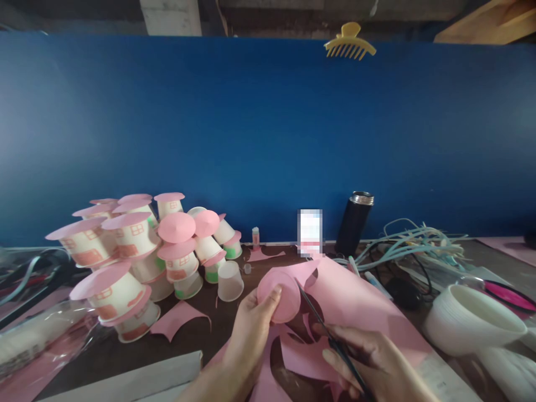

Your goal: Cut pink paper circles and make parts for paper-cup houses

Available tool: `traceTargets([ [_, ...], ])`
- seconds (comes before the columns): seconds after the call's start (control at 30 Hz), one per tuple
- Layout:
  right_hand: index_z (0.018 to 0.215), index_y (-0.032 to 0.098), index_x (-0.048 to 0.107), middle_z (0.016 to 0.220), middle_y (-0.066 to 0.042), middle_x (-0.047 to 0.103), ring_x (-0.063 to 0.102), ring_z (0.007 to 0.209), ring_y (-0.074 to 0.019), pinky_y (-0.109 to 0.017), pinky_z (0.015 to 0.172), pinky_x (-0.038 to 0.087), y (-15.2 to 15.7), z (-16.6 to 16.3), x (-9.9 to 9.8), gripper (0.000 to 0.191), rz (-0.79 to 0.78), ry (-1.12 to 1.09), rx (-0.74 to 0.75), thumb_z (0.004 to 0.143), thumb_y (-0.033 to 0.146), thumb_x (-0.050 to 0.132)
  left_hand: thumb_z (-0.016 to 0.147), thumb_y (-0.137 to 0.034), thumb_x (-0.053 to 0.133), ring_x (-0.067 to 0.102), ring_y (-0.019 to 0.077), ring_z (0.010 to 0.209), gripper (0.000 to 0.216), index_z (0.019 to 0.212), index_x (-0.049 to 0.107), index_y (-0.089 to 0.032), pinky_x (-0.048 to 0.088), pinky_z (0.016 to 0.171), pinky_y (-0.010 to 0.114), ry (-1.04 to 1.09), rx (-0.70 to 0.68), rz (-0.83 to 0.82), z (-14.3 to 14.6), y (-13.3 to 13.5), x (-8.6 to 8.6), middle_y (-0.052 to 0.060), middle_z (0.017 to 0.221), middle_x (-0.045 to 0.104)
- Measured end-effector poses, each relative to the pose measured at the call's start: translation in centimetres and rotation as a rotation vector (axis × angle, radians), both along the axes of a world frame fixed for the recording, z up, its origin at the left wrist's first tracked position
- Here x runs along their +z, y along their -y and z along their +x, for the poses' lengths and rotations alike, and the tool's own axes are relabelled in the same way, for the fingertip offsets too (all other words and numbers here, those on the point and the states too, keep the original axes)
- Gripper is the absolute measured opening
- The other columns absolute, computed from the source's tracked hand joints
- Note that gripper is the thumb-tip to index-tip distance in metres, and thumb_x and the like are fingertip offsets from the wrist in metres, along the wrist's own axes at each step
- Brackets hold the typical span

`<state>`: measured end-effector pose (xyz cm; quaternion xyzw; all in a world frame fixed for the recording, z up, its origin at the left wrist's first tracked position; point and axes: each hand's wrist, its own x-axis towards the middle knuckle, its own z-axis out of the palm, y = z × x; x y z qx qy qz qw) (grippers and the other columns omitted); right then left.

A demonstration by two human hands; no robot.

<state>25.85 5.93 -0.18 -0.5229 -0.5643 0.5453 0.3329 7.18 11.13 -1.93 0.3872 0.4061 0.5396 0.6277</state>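
Note:
My left hand point(251, 329) pinches a round piece of pink paper point(280, 279), its thumb pressed on top. From the right, my right hand point(368, 357) grips dark scissors point(310, 306), whose blades reach the right edge of that round piece. A strip of pink paper extends from the piece's upper right. Under both hands lie pink offcuts point(305, 354) with curved cut edges. A larger pink sheet point(355, 296) spreads to the right of the scissors.
Paper cups with pink paper roofs point(132, 229) stand stacked at left, beside a plain white cup point(230, 281). A small bottle point(255, 238) and black flask point(355, 223) stand by the blue partition point(268, 134). At right are cables point(419, 243) and nested white cups point(454, 324).

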Motion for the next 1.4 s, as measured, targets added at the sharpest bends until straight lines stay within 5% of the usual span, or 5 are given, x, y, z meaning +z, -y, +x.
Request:
traceTargets([
  [0.4, 0.079, 0.015, 0.072, 0.055, 0.005, 0.046, 0.039, 0.053, -0.0114, -0.024, 0.050, 0.029, 0.1, -0.3, 0.4, 0.045, 0.028, 0.009, -0.028, 0.073, 0.060, 0.071, 0.083, -0.049, 0.067, 0.067, 0.0262, 0.083, 0.042, 0.100, 0.072, -0.010, 0.050, 0.074, 0.032, -0.224, -0.025, 0.113, -0.2, -0.2, -0.5, 0.009, 0.083, 0.073],
  [0.7, 0.074, 0.016, 0.073, 0.057, 0.005, 0.052, 0.042, 0.055, -0.0113, -0.022, 0.049, 0.032, -0.1, 0.2, 0.5, 0.028, 0.028, -0.092, -0.021, 0.070, 0.042, 0.082, 0.083, -0.049, 0.067, 0.066, 0.0270, 0.086, 0.044, 0.102, 0.071, -0.010, 0.050, 0.075, 0.033, -0.242, -0.066, 0.080, -0.1, 0.1, 0.0, 0.011, 0.087, 0.072],
  [1.4, 0.101, 0.009, 0.074, 0.052, 0.005, 0.044, 0.038, 0.050, -0.0098, -0.024, 0.048, 0.028, 0.0, -0.2, 0.1, 0.068, 0.034, -0.005, -0.065, 0.068, 0.069, 0.070, 0.082, -0.045, 0.069, 0.065, 0.0216, 0.066, 0.039, 0.097, 0.073, -0.010, 0.049, 0.062, 0.029, -0.018, -0.114, 0.030, 0.2, 0.5, 0.5, 0.009, 0.073, 0.072],
])
